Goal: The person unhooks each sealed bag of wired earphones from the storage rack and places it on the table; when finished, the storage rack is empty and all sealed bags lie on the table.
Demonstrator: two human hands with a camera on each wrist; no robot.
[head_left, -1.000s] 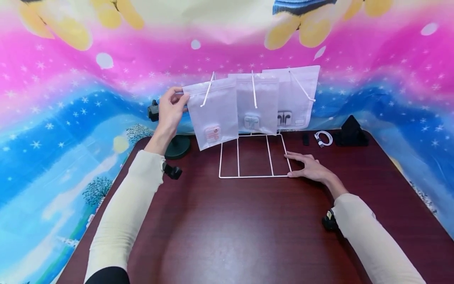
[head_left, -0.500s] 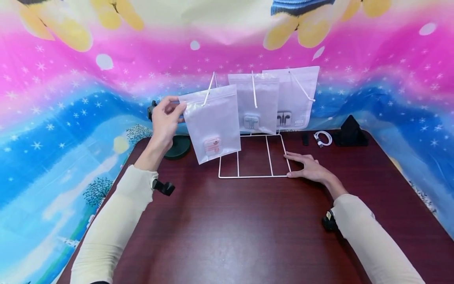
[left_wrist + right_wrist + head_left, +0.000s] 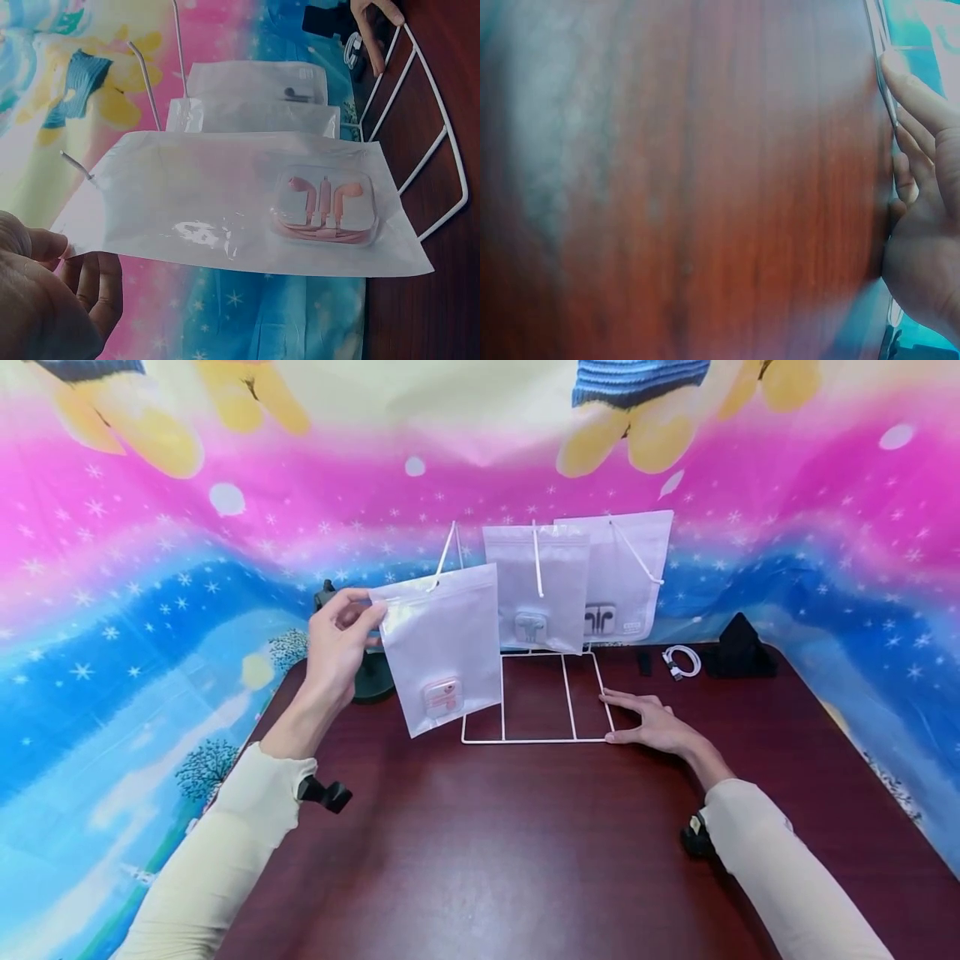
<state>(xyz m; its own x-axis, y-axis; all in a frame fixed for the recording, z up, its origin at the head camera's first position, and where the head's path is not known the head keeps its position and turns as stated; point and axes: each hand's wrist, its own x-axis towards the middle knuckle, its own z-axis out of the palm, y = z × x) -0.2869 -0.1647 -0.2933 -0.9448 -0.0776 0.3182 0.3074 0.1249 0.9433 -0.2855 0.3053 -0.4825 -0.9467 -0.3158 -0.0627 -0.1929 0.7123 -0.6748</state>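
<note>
Pinches the pink-earphone bag (image 3: 444, 643) by its corner with the left hand (image 3: 333, 643), left of the wire rack (image 3: 536, 742); touches the rack's right side with spread right hand (image 3: 654, 725).

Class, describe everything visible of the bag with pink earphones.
The bag is flat, rectangular and whitish, looks like glossy, see-through plastic, and has a line across it near its top edge. Low down, a clear case with pink earphones shows through. The bag is tilted; the left hand pinches its upper left corner. The tip of a white hook meets it near the top; whether it passes through is unclear. In the head view it hides part of a white rack.
</note>
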